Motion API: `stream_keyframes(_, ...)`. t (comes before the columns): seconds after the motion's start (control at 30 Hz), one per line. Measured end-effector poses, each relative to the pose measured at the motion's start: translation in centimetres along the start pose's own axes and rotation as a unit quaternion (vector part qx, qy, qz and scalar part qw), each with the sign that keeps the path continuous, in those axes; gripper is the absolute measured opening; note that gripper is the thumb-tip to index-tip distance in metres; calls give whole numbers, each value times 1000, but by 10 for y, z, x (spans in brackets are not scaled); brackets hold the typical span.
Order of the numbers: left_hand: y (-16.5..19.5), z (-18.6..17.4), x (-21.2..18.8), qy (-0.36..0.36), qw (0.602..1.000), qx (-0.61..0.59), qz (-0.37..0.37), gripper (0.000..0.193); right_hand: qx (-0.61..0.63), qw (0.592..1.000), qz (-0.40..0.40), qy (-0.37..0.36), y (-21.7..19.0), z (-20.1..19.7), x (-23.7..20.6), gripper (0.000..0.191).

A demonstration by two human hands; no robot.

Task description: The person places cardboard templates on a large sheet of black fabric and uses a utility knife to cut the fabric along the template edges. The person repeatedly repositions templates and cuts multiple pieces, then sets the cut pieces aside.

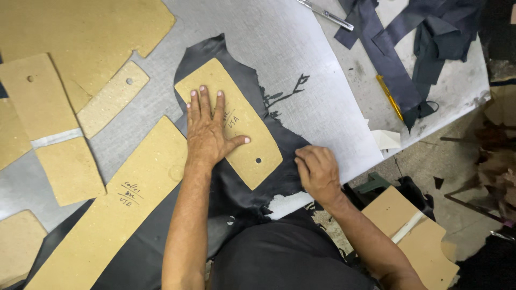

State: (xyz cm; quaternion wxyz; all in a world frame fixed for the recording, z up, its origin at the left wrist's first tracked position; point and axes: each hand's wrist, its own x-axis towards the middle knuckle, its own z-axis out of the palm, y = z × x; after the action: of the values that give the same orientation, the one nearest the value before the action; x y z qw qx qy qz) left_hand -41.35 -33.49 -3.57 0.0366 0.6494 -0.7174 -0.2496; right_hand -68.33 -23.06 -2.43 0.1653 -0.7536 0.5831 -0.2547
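Observation:
My left hand point(207, 131) lies flat, fingers spread, on a tan cardboard pattern point(252, 142) with rounded corners and a small hole. The pattern rests on a piece of black leather point(242, 75) spread over the grey cutting table point(301, 48). My right hand point(317, 171) is curled at the leather's right edge, just past the pattern's lower corner, its fingers closed. Whether it grips a small tool I cannot tell.
Several more tan cardboard patterns point(121, 209) lie to the left. A metal knife point(328, 15) and dark leather strips point(398, 64) sit at the far right, beside a yellow tool point(389, 96). Beyond the table edge, cardboard point(414, 236) and scraps lie on the floor.

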Motion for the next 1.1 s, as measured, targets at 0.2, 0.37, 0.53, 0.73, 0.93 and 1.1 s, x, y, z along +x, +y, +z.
stream_keyframes(0.2, -4, -4, 3, 7, 1000, -9, -3, 137, -12, 994, -95, -48, -28, 20, 5, 27)
stream_keyframes(0.37, -6, -3, 10, 3, 1000, -27, -4, 137, -41, 994, -90, -39, -19, 31, 7, 27)
stream_keyframes(0.53, -8, 2, 16, 26, 999, -45, -12, 135, -50, 994, -94, -30, -9, 38, 10, 24)
stream_keyframes(0.73, -9, -1, 20, 16, 999, -41, -13, 136, -34, 995, -85, -48, -16, 30, 21, 22)
stream_keyframes(0.93, 4, -15, 26, -69, 997, 13, -29, 140, -9, 994, -108, -4, 36, 9, 101, 21)
stream_keyframes(1.1, 10, -26, 25, -76, 996, 26, -26, 139, -171, 973, -98, 122, 112, 17, 257, 41)
